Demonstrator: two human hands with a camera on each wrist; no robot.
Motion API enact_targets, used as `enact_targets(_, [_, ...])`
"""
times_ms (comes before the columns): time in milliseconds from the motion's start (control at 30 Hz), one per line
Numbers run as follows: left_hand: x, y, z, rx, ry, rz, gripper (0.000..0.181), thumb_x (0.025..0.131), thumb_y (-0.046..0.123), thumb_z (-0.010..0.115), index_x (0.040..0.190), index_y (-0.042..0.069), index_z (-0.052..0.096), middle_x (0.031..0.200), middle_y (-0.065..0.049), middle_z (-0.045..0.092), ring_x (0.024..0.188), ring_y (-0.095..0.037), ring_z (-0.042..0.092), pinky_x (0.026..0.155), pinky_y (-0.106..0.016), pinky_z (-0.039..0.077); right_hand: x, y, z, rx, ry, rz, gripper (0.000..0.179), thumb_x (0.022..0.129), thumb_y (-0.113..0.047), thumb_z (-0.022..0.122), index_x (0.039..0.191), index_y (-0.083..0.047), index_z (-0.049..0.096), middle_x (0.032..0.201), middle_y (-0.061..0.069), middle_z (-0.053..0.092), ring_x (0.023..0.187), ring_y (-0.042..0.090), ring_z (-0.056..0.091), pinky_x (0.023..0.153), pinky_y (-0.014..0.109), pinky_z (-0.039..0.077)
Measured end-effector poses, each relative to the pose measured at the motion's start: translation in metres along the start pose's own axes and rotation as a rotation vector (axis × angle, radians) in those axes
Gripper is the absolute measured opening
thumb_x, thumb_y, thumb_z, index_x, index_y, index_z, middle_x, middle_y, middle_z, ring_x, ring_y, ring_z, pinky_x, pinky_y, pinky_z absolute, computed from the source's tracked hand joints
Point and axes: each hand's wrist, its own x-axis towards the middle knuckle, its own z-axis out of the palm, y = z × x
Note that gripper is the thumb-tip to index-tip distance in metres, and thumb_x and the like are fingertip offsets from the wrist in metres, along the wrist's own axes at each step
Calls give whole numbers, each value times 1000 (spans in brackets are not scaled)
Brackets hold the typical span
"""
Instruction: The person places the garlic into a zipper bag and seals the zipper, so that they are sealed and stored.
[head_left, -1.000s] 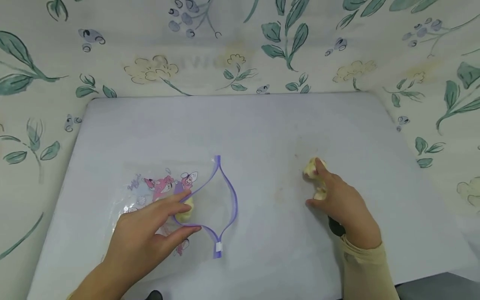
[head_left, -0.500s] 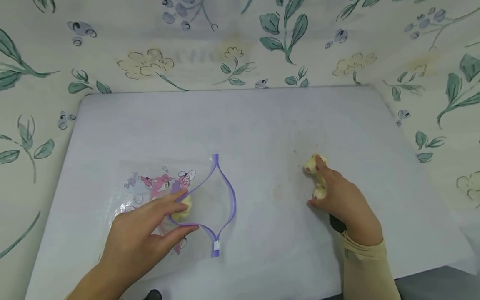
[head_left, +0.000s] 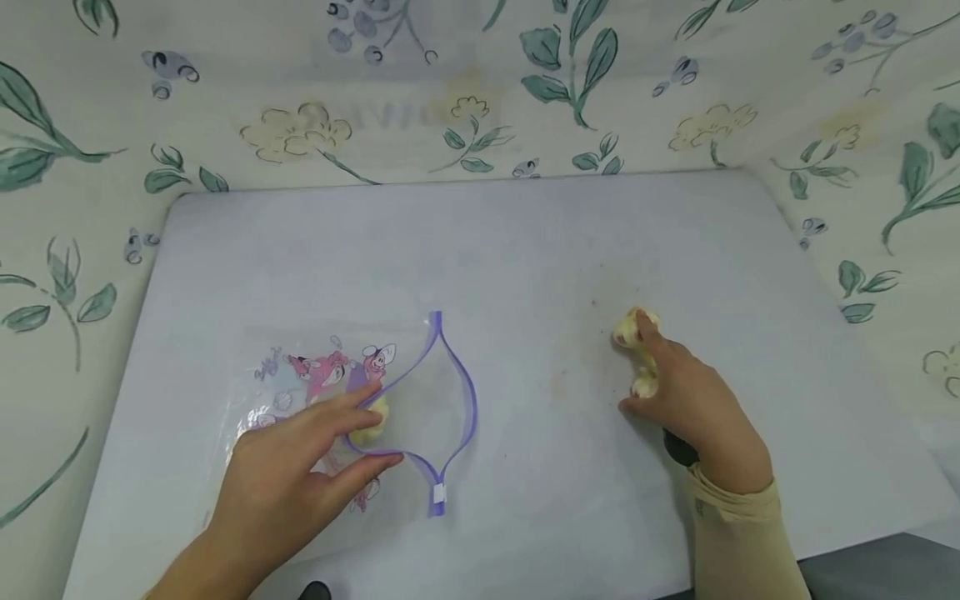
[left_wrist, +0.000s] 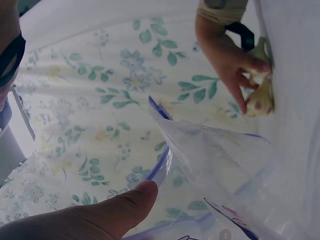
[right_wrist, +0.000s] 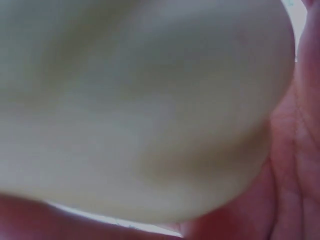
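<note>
My left hand (head_left: pixel 300 475) holds the near lip of a clear zip bag (head_left: pixel 416 400) with a purple zip edge and pink cartoon prints. The thumb is at one end of the lip, fingers at the other, and the mouth gapes to the right. In the left wrist view the thumb (left_wrist: pixel 142 192) presses on the zip edge. A pale yellow lump (head_left: pixel 372 421) shows beside the fingers at the bag. My right hand (head_left: pixel 693 408) grips a pale yellow, lumpy piece with pinkish spots (head_left: pixel 633 325) low over the table. That piece (right_wrist: pixel 150 100) fills most of the right wrist view.
A white tabletop (head_left: pixel 480 242) lies under both hands, with small crumbs and faint stains left of the right hand. Cloth printed with leaves and flowers (head_left: pixel 300 133) borders it at the back and sides. Something dark grey (head_left: pixel 885 567) sits at the lower right edge.
Both hands keep their hold and hardly move. The whole head view has shifted slightly; the bag and the yellow piece stay where they were on the table.
</note>
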Motion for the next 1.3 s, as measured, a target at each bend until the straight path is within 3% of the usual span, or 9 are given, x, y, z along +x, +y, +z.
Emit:
enact_targets(233, [3,1,0,8,-9,4,57,97,63,53,90,11,74,108,-3,79,87,-21,76,63,-25,57,0,0,-4,-13,5,-2,111,82,-27,82,163,-17,7,148,33,46,122,52,57,93,64,49])
enact_targets(433, [5,1,1,6,24,28,55,98,61,54,89,11,75,106,-3,79,87,-21,76,60,-27,56,-10,3,-15,2,-13,10,114,83,-32,80,163,-20,0,146,34,46,122,52,56,93,64,49])
enact_targets(567, [6,1,1,3,30,44,53,98,59,54,89,11,75,105,-2,79,87,-20,76,61,-28,57,-24,1,-22,7,-44,-6,106,84,-38,81,163,-17,14,144,31,51,123,47,57,93,62,50])
enact_targets(733, [4,1,0,9,34,50,52,99,58,55,90,10,75,106,-2,79,88,-20,76,61,-29,57,-39,-14,-23,65,0,-197,82,82,-32,85,150,-9,46,139,19,60,126,37,59,101,57,49])
enact_targets(833, [2,2,0,11,27,40,53,99,58,54,91,10,75,107,-3,79,88,-21,76,62,-29,58,-43,-24,-20,76,63,-306,70,79,-27,88,139,-7,59,132,12,66,120,28,63,99,51,52])
enact_targets(1033, [-3,5,0,9,9,17,55,99,60,52,91,11,75,109,-2,78,89,-20,77,61,-28,58,-45,-41,-17,44,124,-468,60,76,-33,89,127,-10,68,119,0,71,107,13,67,88,38,58])
enact_targets(1300, [-3,7,-4,-10,-23,25,51,99,58,52,93,12,74,108,-2,79,89,-21,76,61,-30,57,-50,-67,-25,80,234,-697,53,74,-35,91,118,-14,69,113,-6,70,102,7,67,84,24,58])
